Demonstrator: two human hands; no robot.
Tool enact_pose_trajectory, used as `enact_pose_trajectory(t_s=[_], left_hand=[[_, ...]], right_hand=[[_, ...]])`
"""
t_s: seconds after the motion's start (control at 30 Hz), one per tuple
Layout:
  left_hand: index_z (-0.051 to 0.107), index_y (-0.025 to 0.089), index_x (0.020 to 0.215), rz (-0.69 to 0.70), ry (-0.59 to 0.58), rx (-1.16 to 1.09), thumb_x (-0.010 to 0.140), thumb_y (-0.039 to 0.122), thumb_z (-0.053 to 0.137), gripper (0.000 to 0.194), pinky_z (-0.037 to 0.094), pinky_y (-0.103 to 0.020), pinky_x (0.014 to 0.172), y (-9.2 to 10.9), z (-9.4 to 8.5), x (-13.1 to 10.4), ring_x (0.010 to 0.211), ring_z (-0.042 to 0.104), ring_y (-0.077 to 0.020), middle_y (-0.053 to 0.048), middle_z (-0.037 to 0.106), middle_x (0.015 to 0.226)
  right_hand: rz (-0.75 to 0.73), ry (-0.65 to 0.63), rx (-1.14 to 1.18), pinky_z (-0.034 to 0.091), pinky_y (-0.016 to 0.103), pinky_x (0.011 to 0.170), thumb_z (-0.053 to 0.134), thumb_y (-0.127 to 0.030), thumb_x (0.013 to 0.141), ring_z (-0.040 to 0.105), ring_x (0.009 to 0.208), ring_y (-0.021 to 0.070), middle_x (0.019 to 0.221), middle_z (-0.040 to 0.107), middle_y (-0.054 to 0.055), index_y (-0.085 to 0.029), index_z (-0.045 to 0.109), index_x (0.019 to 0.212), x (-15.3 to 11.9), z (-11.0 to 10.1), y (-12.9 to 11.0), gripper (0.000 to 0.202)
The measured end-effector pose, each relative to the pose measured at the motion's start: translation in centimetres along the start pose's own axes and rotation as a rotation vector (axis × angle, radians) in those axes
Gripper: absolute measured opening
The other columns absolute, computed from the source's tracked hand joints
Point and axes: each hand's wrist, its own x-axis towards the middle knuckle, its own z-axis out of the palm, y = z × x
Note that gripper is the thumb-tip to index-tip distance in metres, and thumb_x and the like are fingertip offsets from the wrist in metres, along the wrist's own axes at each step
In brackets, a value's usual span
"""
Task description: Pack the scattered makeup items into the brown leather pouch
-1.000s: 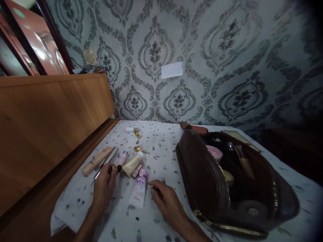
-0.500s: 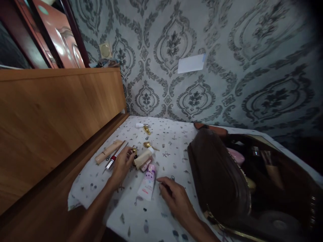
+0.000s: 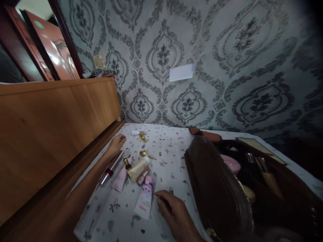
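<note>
My left hand [image 3: 116,144] is beyond the cosmetics on the left side of the cloth, its fingers loosely bent with nothing visible in them. Its forearm passes beside a silver lipstick-like tube with a red band [image 3: 109,172]. Nearby lie a pale pink tube [image 3: 120,179], a small gold-and-black bottle [image 3: 127,164], a cream squeeze tube [image 3: 137,170] and a small pink item [image 3: 142,177]. My right hand [image 3: 174,210] rests right of a white-and-purple squeeze tube [image 3: 144,200], apart from it, with thumb and fingers loosely parted and empty.
A large brown zip bag [image 3: 209,181] stands open at right, with a pink oval item [image 3: 230,163] and brushes inside. Gold pieces [image 3: 144,153] and a white-capped item [image 3: 136,133] lie farther back. A wooden panel [image 3: 58,124] borders the left; the patterned wall [image 3: 153,84] rises behind.
My left hand has moved away from the small gold-and-black bottle, up and left, uncovering the pale pink tube. The beige stick-shaped tube is now hidden. My right hand stays near the purple-patterned tube.
</note>
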Motion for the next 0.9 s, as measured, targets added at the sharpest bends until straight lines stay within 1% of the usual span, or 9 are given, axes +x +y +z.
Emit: enact_pose_trajectory(t_s=[0.1, 0.17, 0.27, 0.37, 0.43, 0.53, 0.67, 0.8, 0.9], left_hand=[[0.062, 0.016, 0.118, 0.008, -0.071, 0.134, 0.095, 0.035, 0.060, 0.030, 0.056, -0.042, 0.086, 0.0, 1.8, 4.7, 0.100, 0.065, -0.0209, -0.009, 0.065, 0.117], [0.059, 0.017, 0.124, 0.038, -0.103, 0.216, 0.094, 0.036, 0.061, 0.036, 0.056, -0.045, 0.089, 0.3, 3.1, 7.0, 0.106, 0.064, -0.0229, -0.010, 0.062, 0.126], [0.058, 0.018, 0.126, 0.102, -0.148, 0.310, 0.094, 0.035, 0.061, 0.037, 0.055, -0.046, 0.091, 1.0, 4.9, 9.4, 0.109, 0.063, -0.0240, -0.011, 0.060, 0.129], [0.058, 0.017, 0.126, 0.142, -0.201, 0.373, 0.094, 0.036, 0.061, 0.037, 0.055, -0.046, 0.091, 1.6, 6.2, 10.6, 0.109, 0.063, -0.0238, -0.011, 0.060, 0.128], [0.058, 0.017, 0.126, 0.142, -0.231, 0.405, 0.094, 0.036, 0.061, 0.037, 0.055, -0.046, 0.090, 1.7, 6.7, 11.0, 0.108, 0.063, -0.0238, -0.010, 0.061, 0.128], [0.058, 0.017, 0.127, 0.117, -0.256, 0.435, 0.094, 0.036, 0.061, 0.037, 0.055, -0.047, 0.091, 1.5, 6.9, 11.0, 0.109, 0.062, -0.0242, -0.011, 0.060, 0.129], [0.058, 0.017, 0.127, 0.044, -0.277, 0.412, 0.094, 0.036, 0.062, 0.038, 0.054, -0.047, 0.092, 1.2, 6.7, 10.4, 0.111, 0.062, -0.0248, -0.011, 0.059, 0.130], [0.058, 0.017, 0.126, -0.061, -0.294, 0.302, 0.094, 0.036, 0.062, 0.038, 0.055, -0.046, 0.090, 0.8, 5.5, 9.0, 0.109, 0.063, -0.0242, -0.010, 0.061, 0.127], [0.059, 0.017, 0.124, -0.123, -0.296, 0.148, 0.094, 0.035, 0.062, 0.036, 0.056, -0.045, 0.089, 0.5, 3.9, 7.5, 0.106, 0.064, -0.0234, -0.010, 0.062, 0.124]], right_hand=[[0.000, 0.008, -0.009, 0.052, 0.029, 0.068, 0.044, -0.027, 0.094, 0.069, 0.074, 0.0205, 0.084, 0.073, 0.007, -0.019, 0.068, 0.095, -0.1, 0.2, 0.7, 0.025], [-0.008, 0.001, -0.017, 0.053, 0.027, 0.070, 0.044, -0.024, 0.094, 0.069, 0.075, 0.0198, 0.085, 0.073, 0.006, -0.020, 0.068, 0.096, -0.1, 0.2, 1.0, 0.025], [-0.019, 0.000, -0.029, 0.052, 0.026, 0.071, 0.043, -0.021, 0.094, 0.068, 0.075, 0.0182, 0.085, 0.073, 0.005, -0.020, 0.068, 0.097, -0.1, 0.1, 1.2, 0.025], [0.006, -0.009, -0.029, 0.052, 0.025, 0.072, 0.045, -0.020, 0.093, 0.067, 0.073, 0.0174, 0.083, 0.072, 0.005, -0.020, 0.068, 0.097, -0.1, -0.1, 0.9, 0.023], [0.026, -0.012, -0.008, 0.052, 0.026, 0.074, 0.046, -0.020, 0.093, 0.067, 0.074, 0.0176, 0.084, 0.072, 0.005, -0.020, 0.068, 0.098, -0.1, -0.3, 0.6, 0.023], [0.051, -0.008, 0.019, 0.051, 0.028, 0.076, 0.045, -0.021, 0.094, 0.066, 0.077, 0.0185, 0.087, 0.072, 0.006, -0.020, 0.068, 0.099, -0.1, -0.5, 0.1, 0.024], [0.085, -0.046, 0.023, 0.051, 0.029, 0.075, 0.046, -0.024, 0.094, 0.065, 0.072, 0.0184, 0.081, 0.070, 0.005, -0.019, 0.068, 0.097, 0.0, -0.6, -0.2, 0.023], [0.072, -0.037, 0.023, 0.051, 0.028, 0.074, 0.045, -0.023, 0.093, 0.065, 0.073, 0.0187, 0.083, 0.072, 0.005, -0.020, 0.069, 0.097, 0.0, -0.5, -0.2, 0.025], [0.052, -0.018, 0.024, 0.051, 0.028, 0.074, 0.045, -0.021, 0.091, 0.067, 0.078, 0.0198, 0.088, 0.073, 0.006, -0.021, 0.070, 0.097, -0.1, -0.4, 0.0, 0.025]])
